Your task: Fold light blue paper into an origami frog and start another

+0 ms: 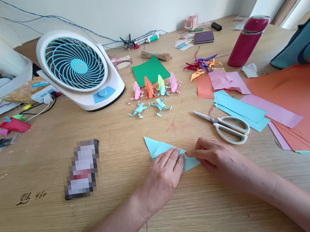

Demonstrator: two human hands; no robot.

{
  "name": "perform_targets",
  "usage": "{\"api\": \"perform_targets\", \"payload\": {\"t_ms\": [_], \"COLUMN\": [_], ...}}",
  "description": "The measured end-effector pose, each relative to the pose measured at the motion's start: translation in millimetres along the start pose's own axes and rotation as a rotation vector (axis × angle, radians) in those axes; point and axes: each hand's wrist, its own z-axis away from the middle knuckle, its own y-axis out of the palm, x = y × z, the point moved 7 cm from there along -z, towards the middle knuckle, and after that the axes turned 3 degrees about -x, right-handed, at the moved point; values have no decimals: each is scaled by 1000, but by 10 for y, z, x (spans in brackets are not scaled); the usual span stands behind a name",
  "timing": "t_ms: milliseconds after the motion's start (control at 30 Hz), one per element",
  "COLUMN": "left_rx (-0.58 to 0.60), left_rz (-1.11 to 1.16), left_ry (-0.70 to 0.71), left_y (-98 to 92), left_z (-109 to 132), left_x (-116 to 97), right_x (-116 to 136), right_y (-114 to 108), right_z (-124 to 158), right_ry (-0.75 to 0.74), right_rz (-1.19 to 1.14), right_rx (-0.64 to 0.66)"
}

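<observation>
A light blue folded paper with pointed ends lies on the wooden table. My left hand rests over its middle, fingers together and pressing it down. From the right, my right hand has its index finger on the paper's edge, the other fingers curled beneath and partly hidden. Beyond the paper stand folded paper figures in pink, orange and green, with two light blue ones in front of them. White-handled scissors lie to the right of my hands, blades partly open.
A white fan stands at the back left, a phone-like object nearer. Light blue strips, orange sheets and a dark red bottle are on the right. A green sheet lies behind the figures.
</observation>
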Motion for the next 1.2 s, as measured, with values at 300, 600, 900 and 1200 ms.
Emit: {"api": "perform_targets", "payload": {"t_ms": [300, 600, 900, 1200], "left_rx": [39, 52, 89, 38], "left_rz": [-8, -45, -35, -33], "left_ry": [5, 4, -1, 12], "left_y": [25, 34, 37, 60], "left_z": [27, 42, 36, 46], "left_x": [-16, -29, -39, -54], "right_x": [-1, 45, 64, -66], "right_y": [16, -19, -128, -374], "right_z": [13, -3, 61, 263], "right_ry": [-25, -78, -140, -201], "right_rz": [-3, 48, -17, 14], "right_rx": [14, -20, 67, -49]}}
